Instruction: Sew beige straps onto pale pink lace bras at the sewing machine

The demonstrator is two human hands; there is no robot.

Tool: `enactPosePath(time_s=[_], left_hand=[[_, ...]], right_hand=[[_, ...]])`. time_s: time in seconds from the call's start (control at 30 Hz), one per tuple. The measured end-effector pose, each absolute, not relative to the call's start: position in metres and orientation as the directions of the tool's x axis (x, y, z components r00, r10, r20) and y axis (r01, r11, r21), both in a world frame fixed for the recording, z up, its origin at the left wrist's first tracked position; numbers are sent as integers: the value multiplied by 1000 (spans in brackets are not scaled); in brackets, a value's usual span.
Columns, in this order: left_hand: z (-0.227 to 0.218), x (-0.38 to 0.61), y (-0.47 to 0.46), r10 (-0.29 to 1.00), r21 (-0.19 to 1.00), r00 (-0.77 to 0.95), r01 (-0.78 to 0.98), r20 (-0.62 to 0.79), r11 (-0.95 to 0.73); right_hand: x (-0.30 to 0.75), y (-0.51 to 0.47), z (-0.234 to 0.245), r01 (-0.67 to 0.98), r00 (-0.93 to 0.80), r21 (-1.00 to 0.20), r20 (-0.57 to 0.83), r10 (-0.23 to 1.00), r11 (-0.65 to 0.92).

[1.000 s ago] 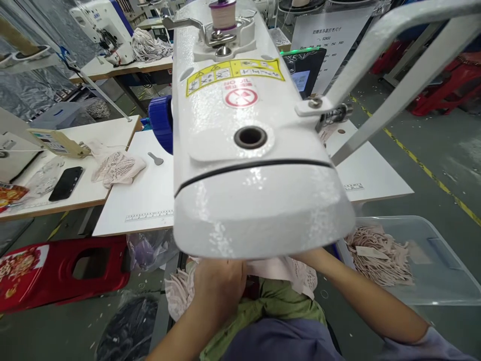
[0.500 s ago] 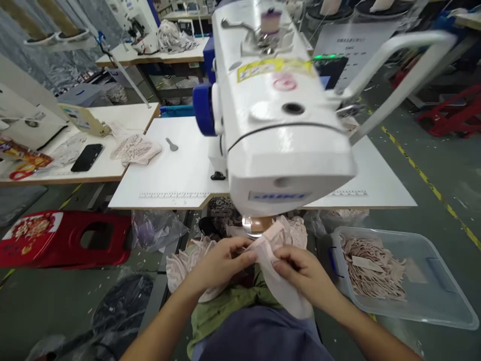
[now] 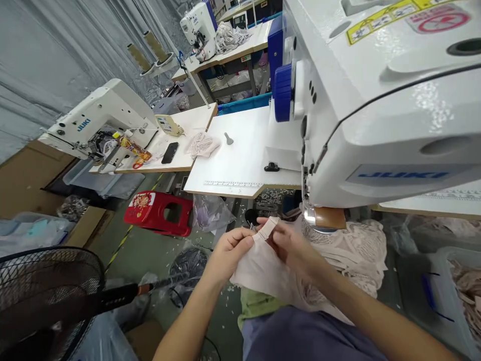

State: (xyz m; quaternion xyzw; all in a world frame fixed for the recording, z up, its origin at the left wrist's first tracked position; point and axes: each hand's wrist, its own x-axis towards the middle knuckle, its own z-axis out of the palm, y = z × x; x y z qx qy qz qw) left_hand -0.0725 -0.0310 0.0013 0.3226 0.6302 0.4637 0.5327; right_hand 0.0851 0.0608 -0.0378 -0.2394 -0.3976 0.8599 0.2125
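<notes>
Left hand: the left hand (image 3: 231, 250) pinches the near edge of the pale pink cloth (image 3: 263, 268) between thumb and fingers, its grip closed on the fabric.
Right hand: the right hand (image 3: 291, 245) curls its fingers at the other end of a folded band (image 3: 267, 228) on that cloth; its grip appears to pinch there too, though the fingertips are partly hidden.
Pale pink cloth: it hangs from both hands over the lap, above a green cloth (image 3: 259, 303), in front of the counter (image 3: 233, 160) and apart from its edge.
What changes: half a second ago the hands work just under the head of the sewing machine (image 3: 394, 125); now they stand to the left of it in the picture, the view having swung left, with the band raised between them.
What it means: the band is out from under the machine and in plain sight, so the moment reads as handling or checking the edge rather than stitching.
Lace pieces: a heap of lace pieces (image 3: 349, 250) lies below the machine head, just beside the right forearm.
Counter: the phone (image 3: 170, 153) and the small grey tool (image 3: 228, 139) lie well apart from the hands.
</notes>
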Motion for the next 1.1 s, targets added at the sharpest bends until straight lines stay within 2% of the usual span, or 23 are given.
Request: enactPosePath(time_s=[0.07,0.1,0.17,0.2,0.3,0.37,0.4,0.47,0.53,0.7,0.8,0.93,1.0,1.1], left_hand=[[-7,-71,-25,913,925,-214,84,-346,371],[-13,-69,-21,918,912,-263,209,-295,353],[-29,-59,-13,906,850,-394,416,-153,324],[-38,-52,-9,898,834,-423,448,-121,323],[-64,-26,0,922,884,-303,326,-240,337],[-75,-11,5,932,912,-238,241,-275,331],[-77,-6,6,930,918,-257,230,-262,322],[-77,0,7,924,923,-303,229,-235,310],[-71,2,6,923,923,-317,241,-217,300],[-51,7,3,966,926,-206,311,-155,215],[-47,10,3,969,926,-209,325,-130,194],[-48,16,6,963,904,-206,353,-176,241],[-49,21,8,958,895,-219,365,-186,257],[-54,26,11,953,894,-257,370,-163,253]], right_hand=[[87,64,-47,-217,-718,-691,-366,592,-690],[89,64,-53,-246,-659,-686,-399,638,-684],[97,63,-68,-257,-525,-783,-379,762,-567],[102,61,-76,-223,-467,-855,-329,821,-469],[120,54,-98,-7,-411,-994,-96,907,-108],[135,50,-106,132,-464,-983,53,884,128],[142,49,-108,181,-497,-959,101,862,217],[157,49,-107,252,-537,-918,132,833,308],[167,51,-101,296,-527,-895,138,839,333],[166,63,-82,366,-525,-853,142,839,373],[159,68,-82,345,-501,-889,95,860,300],[157,67,-85,292,-422,-936,56,905,194],[158,63,-85,291,-433,-927,92,897,236],[163,58,-81,378,-536,-817,191,822,436]])
